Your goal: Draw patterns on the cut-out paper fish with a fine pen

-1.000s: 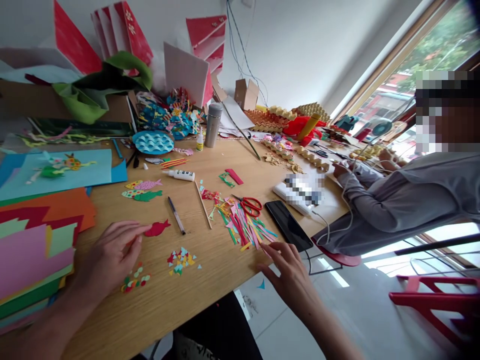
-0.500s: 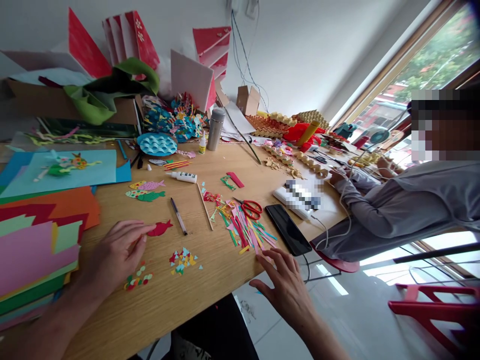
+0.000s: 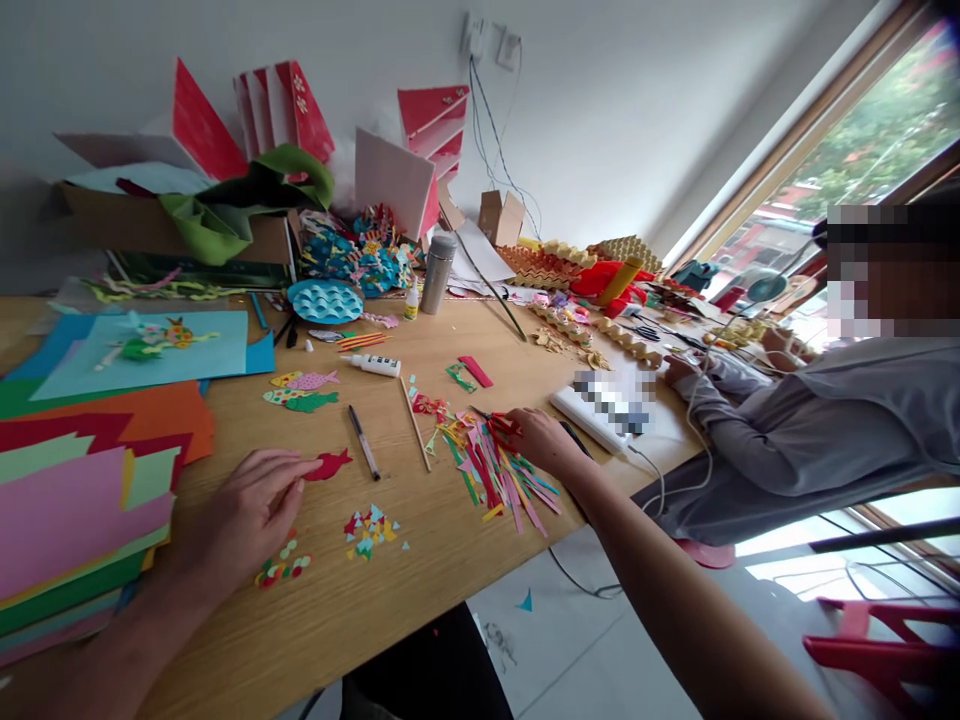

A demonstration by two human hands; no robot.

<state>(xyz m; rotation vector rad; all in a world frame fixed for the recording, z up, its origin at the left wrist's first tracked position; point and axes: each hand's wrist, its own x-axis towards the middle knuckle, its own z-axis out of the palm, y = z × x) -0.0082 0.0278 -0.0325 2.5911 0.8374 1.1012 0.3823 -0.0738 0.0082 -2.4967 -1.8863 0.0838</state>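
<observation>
My left hand has its fingers close together, the fingertips on the head end of a red paper fish lying on the table. My right hand is at the red-handled scissors, its fingers closed around the handles, which they partly hide. Under the scissors spreads a pile of coloured paper strips. A pen and a thin wooden stick lie between my hands. Small paper triangles and round paper dots are scattered near my left hand. Several decorated paper fish lie further back.
Coloured paper sheets are stacked at the left. A white glue bottle, a grey flask and a blue wavy plate stand or lie behind. A white power strip is at right, beside a seated person in grey.
My right hand has moved from the table's edge forward to the scissors and closed on their handles. My left hand stays at the red paper fish. The view has shifted slightly.
</observation>
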